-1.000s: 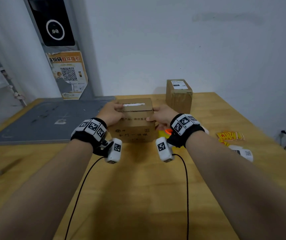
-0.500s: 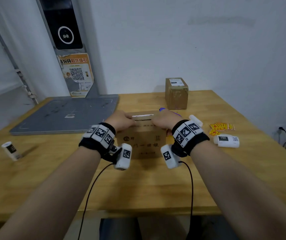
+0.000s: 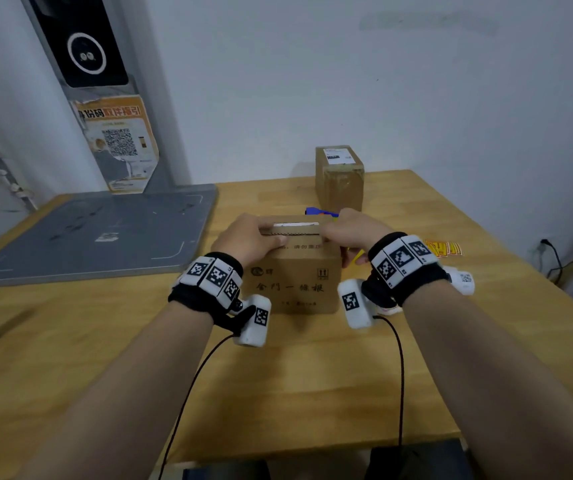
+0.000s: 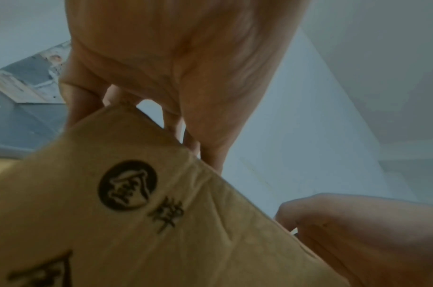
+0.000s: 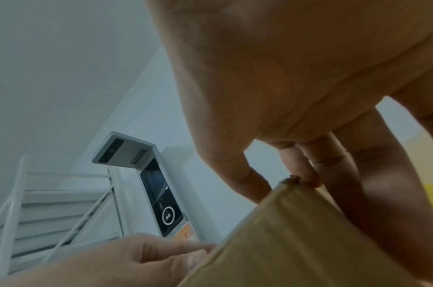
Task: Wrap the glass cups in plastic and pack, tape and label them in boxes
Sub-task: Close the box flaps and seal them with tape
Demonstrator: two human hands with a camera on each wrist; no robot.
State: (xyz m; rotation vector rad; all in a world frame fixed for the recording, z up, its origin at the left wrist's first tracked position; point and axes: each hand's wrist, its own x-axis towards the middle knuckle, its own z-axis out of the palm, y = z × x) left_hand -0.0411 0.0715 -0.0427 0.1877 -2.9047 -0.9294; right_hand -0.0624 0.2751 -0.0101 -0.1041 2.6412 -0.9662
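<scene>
Pulled nearer across the wooden table (image 3: 70,358) since the earlier frame: printed cardboard box (image 3: 295,271), gripped at its top corners by left hand (image 3: 247,237) and right hand (image 3: 351,226), fingers curled over the edges. Two boxes counted, the second, labelled box (image 3: 338,178) far behind, contents of both hidden. Only from the wrist views: fingertips (image 5: 306,172) hooked on the box corner.

The near cardboard box (image 3: 295,282) bears "金門一條根" and a round logo; the poster (image 3: 118,143) carries a QR code.
</scene>
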